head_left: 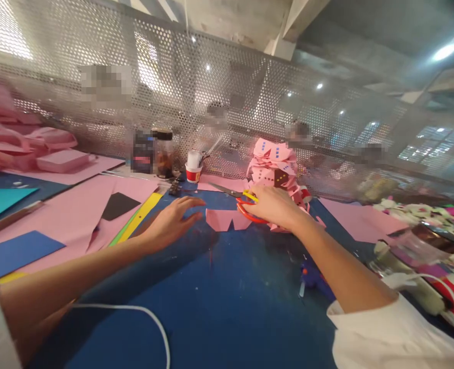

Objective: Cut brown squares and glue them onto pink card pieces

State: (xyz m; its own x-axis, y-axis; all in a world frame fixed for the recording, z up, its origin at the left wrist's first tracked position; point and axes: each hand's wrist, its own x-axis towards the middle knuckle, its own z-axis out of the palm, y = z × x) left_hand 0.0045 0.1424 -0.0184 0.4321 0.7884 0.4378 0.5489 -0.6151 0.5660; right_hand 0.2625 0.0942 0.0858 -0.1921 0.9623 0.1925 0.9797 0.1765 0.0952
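Scissors [237,198] beside pink paper heap [275,169]

A blue tabletop [227,307] carries pink paper sheets [68,215] left of the left fingers [190,205], a pink cutout [227,219] between both hands' fingers, and a white cable [150,318] nearer the person.

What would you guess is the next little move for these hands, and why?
Probably the left hand slides forward onto the pink paper piece. It hovers open just short of the piece, while the right hand already rests on the scissors beside it.
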